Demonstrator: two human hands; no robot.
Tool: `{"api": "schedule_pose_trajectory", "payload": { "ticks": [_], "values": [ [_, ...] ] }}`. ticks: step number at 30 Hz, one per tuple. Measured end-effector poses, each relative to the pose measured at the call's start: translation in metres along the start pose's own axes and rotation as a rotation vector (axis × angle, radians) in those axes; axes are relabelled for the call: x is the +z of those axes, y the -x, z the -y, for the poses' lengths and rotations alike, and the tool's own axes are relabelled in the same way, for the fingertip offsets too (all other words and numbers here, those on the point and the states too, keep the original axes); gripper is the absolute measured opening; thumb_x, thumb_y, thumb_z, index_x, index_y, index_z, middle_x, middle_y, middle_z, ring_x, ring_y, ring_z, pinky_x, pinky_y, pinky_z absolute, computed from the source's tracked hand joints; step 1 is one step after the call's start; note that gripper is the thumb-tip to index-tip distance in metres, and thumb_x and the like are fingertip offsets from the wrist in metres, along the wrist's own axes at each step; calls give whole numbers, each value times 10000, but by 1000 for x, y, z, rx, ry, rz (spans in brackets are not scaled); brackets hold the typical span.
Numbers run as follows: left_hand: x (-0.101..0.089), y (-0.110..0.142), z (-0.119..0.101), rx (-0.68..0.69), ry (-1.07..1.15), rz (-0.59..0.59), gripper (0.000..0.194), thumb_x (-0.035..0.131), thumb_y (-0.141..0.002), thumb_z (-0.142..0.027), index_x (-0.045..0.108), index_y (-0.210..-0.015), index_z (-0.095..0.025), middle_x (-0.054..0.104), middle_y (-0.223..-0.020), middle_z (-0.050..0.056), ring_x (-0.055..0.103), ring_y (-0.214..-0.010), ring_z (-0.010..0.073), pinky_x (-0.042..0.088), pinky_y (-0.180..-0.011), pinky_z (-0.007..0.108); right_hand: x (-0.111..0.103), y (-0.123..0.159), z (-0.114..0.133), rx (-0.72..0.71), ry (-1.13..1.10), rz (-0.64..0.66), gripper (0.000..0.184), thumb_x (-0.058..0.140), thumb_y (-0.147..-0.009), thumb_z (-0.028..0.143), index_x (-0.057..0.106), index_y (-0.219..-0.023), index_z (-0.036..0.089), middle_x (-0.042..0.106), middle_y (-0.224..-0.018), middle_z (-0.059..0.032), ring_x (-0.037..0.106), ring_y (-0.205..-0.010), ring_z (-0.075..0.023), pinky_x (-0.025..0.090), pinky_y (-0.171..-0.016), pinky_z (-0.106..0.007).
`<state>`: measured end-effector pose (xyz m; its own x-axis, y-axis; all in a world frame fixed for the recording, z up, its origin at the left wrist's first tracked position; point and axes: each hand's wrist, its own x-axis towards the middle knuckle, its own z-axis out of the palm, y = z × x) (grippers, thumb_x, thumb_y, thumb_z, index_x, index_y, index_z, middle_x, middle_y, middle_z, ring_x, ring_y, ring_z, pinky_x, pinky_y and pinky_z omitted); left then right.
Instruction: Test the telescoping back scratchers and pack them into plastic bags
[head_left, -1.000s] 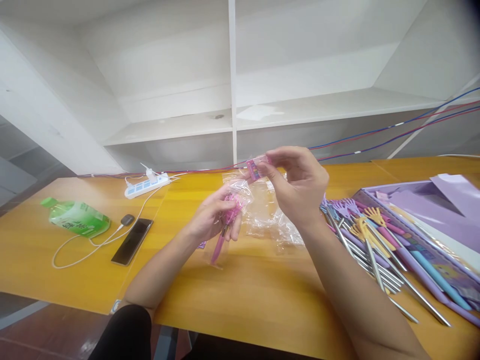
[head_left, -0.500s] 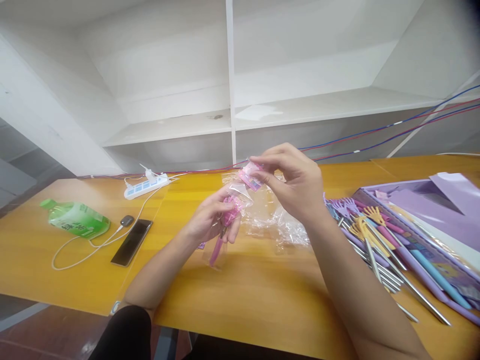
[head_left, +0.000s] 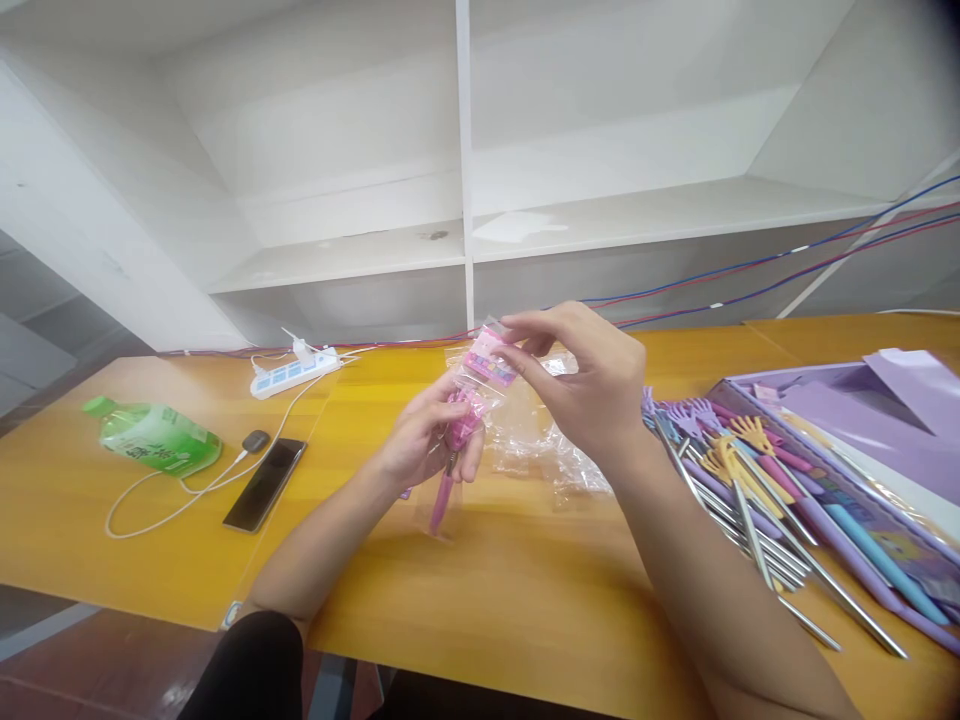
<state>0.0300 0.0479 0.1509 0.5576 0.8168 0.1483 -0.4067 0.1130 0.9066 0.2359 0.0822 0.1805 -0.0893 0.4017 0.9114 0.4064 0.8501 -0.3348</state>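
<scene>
My left hand (head_left: 429, 432) is closed around a pink back scratcher (head_left: 442, 500) in a clear plastic bag, its handle hanging below the fingers. Much of its upper part hides behind the fingers and the shiny film. Above it, my right hand (head_left: 581, 375) pinches a pink printed card (head_left: 491, 358) at the bag's upper end between thumb and fingertips. Crumpled clear plastic bags (head_left: 525, 435) lie on the table behind both hands. To the right is a pile of back scratchers (head_left: 739, 470) with hand-shaped heads, metal rods and coloured handles.
A purple box (head_left: 832, 400) stands at the right. On the left lie a green bottle (head_left: 154, 437), a phone (head_left: 264, 487), a charging case (head_left: 256, 441) and a white power strip (head_left: 294, 373). White shelving (head_left: 337, 255) and cables (head_left: 675, 290) run along the back.
My right hand has lowered slightly, and the printed card now faces me more fully. The bagged back scratcher has shifted slightly right and hangs more upright. My left hand keeps its grip.
</scene>
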Motion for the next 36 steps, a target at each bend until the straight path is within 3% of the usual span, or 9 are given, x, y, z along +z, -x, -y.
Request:
{"api": "schedule_pose_trajectory", "payload": {
  "ticks": [9,13,16,19,24,36],
  "values": [
    [3,1,-2,26,3,-16,653,655,-960,-355,481,-1561,-169,686,-638,-26,628,-383,157,468,-364,193,-2,0,4,-69,39,2,165,723,-993,224,748,-1118,331,789,-1045,-12,715,-956,-219,562,-927,-446],
    [3,0,-2,28,-26,-32,672,668,-950,-377,484,-1564,-177,665,-628,-36,616,-385,147,456,-371,189,-1,-2,-3,153,-154,28,160,704,-1015,304,723,-1174,298,720,-1207,-51,695,-1054,-196,599,-903,-384],
    [3,-2,0,26,-52,-31,666,652,-963,-383,479,-1568,-166,691,-643,-14,608,-384,144,447,-376,188,0,-1,-10,301,-361,96,180,721,-1009,334,693,-1177,277,731,-1130,-26,707,-956,-153,607,-837,-321],
    [3,-3,2,34,-92,-36,671,613,-996,-371,428,-1602,-148,664,-560,-19,635,-404,169,466,-401,188,-1,0,-13,344,-397,136,124,708,-1016,343,720,-1101,254,749,-1038,-18,714,-927,-151,604,-828,-319],
    [2,-2,4,74,-133,-83,689,611,-1003,-359,399,-1624,-147,692,-569,-5,656,-431,167,511,-461,194,-5,-2,-10,321,-318,163,167,644,-1038,267,778,-1137,280,753,-1090,-27,718,-998,-167,602,-897,-357],
    [1,-2,3,53,-124,-75,722,609,-995,-383,393,-1637,-133,693,-553,3,647,-411,171,490,-442,191,-14,-5,-6,172,-213,143,237,624,-1029,189,797,-1115,327,661,-928,-18,636,-867,-165,533,-792,-367]
  ]
}}
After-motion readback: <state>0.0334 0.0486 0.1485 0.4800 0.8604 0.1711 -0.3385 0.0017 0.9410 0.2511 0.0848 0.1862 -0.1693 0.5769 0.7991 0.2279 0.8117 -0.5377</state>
